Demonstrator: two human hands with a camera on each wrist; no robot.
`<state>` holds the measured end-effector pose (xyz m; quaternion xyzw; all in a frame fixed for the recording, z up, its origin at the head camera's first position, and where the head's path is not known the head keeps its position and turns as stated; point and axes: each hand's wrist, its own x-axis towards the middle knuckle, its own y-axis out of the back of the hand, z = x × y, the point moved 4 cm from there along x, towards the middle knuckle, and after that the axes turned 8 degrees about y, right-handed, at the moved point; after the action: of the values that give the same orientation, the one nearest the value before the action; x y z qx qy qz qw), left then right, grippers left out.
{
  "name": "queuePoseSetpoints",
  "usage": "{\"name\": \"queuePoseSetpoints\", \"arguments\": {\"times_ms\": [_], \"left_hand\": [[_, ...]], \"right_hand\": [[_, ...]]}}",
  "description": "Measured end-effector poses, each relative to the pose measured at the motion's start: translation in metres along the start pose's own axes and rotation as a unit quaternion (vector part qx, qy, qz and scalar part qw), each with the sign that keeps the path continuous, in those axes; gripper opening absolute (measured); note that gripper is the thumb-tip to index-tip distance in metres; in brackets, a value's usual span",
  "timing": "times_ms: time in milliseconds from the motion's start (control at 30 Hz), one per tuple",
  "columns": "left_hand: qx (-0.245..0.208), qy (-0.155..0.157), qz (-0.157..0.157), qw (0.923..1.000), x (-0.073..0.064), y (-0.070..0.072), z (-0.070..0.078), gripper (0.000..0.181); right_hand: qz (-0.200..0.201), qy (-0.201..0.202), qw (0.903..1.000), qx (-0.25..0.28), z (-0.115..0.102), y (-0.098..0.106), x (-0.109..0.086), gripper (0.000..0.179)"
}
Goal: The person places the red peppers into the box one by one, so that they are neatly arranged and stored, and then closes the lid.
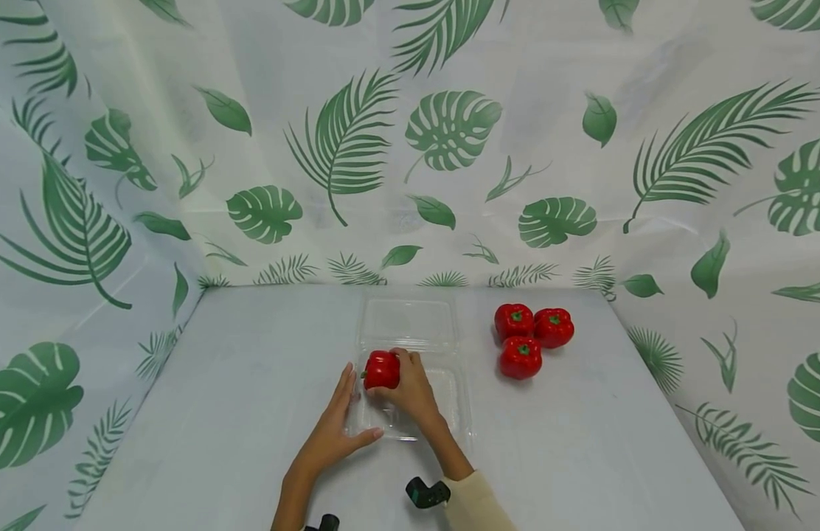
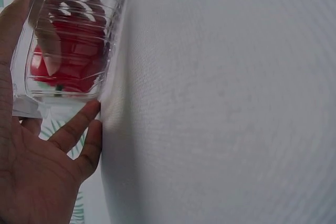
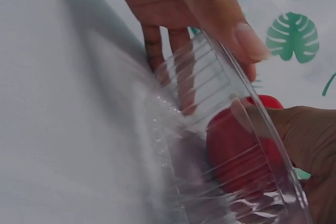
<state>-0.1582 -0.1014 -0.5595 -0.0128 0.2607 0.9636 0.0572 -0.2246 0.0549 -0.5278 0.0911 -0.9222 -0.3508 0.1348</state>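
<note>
A clear plastic clamshell container (image 1: 443, 398) lies on the table with its lid (image 1: 408, 322) folded back away from me. My right hand (image 1: 412, 391) grips a red bell pepper (image 1: 381, 369) in the left part of the container, the stem pointing left. In the right wrist view the thumb presses the pepper (image 3: 236, 150) behind the clear wall. My left hand (image 1: 333, 435) steadies the container's left side with fingers extended and thumb spread along the near edge. Through the ribbed wall in the left wrist view, the pepper (image 2: 73, 56) sits low inside.
Three more red bell peppers (image 1: 520, 358) stand in a cluster on the table (image 1: 616, 428), right of the container. A white cloth with green leaf prints (image 1: 450, 133) hangs behind the table and along both sides.
</note>
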Motion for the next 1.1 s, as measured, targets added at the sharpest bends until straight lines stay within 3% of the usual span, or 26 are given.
{"name": "queuePoseSetpoints", "arguments": {"times_ms": [167,600,1100], "left_hand": [[-0.003,-0.004,0.001,1.0000,0.000,0.000,0.001,0.107],[-0.013,-0.006,0.000,0.9999,0.000,-0.003,-0.001,0.108],[-0.012,-0.005,-0.001,0.9999,0.001,0.002,0.000,0.107]], "right_hand": [[0.014,-0.001,0.9995,-0.027,-0.004,-0.003,-0.003,0.082],[0.023,0.001,0.9996,0.014,-0.001,0.003,-0.007,0.090],[0.022,-0.002,0.9996,-0.018,-0.006,0.011,-0.009,0.074]]}}
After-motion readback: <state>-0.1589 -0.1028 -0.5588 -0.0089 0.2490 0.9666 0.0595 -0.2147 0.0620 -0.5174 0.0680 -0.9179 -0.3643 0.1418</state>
